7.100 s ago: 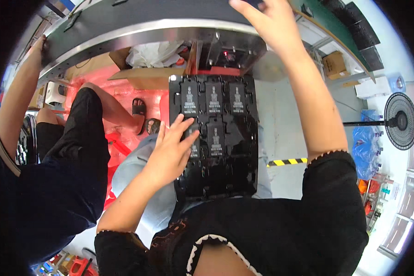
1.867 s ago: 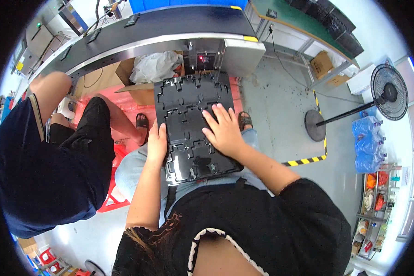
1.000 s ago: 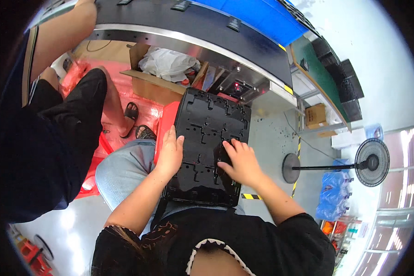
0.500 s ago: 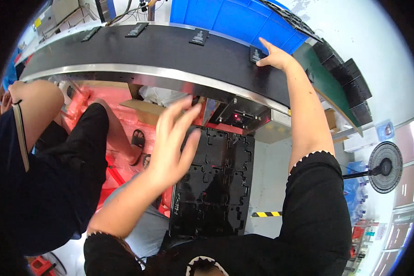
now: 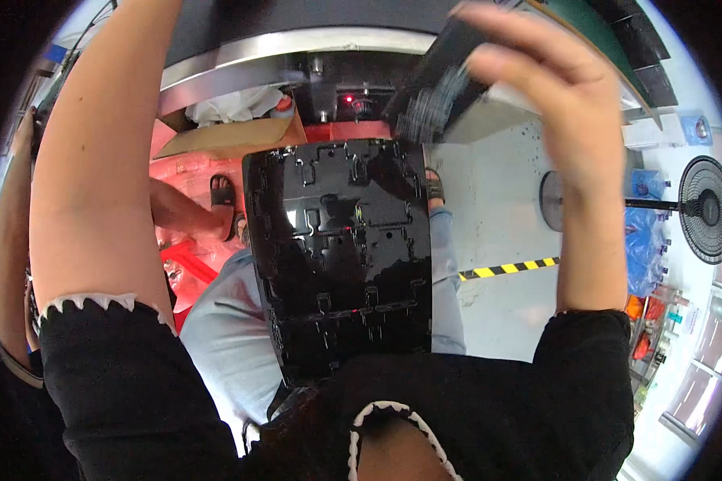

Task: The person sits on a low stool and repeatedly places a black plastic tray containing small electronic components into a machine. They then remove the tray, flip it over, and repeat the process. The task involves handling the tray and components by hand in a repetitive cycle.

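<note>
My right hand (image 5: 573,104) is raised near the conveyor's right part. Its fingers and thumb grip a flat black battery (image 5: 437,94) with white print on it, tilted and smeared by motion. Below and left of it, a glossy black plastic tray (image 5: 341,232) with moulded recesses rests over my lap. The tray's recesses appear to hold nothing. Up past the top left edge reaches my left arm (image 5: 96,152), over the conveyor; the left hand itself is cut off from view.
The conveyor's metal rail (image 5: 297,42) runs across the top, with its black belt (image 5: 281,14) behind. Under it are an open cardboard box (image 5: 225,138) and a machine part with a red light (image 5: 349,99). A fan (image 5: 704,210) stands at right; another person's arm (image 5: 8,264) shows at far left.
My right hand has come back from the belt toward me, bringing the battery off it. My left arm has swung up and left, its hand leaving the picture. The view has tilted down.
</note>
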### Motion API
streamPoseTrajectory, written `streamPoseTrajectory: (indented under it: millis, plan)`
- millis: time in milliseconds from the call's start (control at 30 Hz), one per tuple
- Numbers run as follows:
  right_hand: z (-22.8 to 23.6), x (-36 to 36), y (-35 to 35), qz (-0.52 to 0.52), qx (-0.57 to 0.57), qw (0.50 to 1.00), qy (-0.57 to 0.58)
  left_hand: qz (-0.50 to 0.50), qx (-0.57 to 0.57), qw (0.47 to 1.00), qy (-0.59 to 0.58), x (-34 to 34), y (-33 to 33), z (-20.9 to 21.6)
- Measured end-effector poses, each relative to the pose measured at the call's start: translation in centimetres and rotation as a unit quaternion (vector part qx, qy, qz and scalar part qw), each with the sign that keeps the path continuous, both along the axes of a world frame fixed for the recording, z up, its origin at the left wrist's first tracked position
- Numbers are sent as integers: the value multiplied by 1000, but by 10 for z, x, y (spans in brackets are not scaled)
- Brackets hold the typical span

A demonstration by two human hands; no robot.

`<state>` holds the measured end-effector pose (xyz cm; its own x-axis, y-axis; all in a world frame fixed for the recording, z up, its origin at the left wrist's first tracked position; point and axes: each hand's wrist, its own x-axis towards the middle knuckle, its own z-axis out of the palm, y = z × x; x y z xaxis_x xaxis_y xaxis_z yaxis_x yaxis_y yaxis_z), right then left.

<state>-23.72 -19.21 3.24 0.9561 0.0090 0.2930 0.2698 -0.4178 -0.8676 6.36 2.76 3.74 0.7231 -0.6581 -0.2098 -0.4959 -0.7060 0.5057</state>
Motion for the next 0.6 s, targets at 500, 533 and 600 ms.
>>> streamPoseTrajectory:
  millis: [500, 533, 600]
  plan:
    - [-99, -1, 54, -39, -125, 974, -186, -127, -116, 964, -204, -242, 88, -77]
    - [-86, 5, 49, -48, -85, 975, -202, -124, -98, 972, -176, -254, 93, -93]
    - [-61, 24, 46, -63, -76, 973, -210, -85, -16, 992, -90, -270, 108, -122]
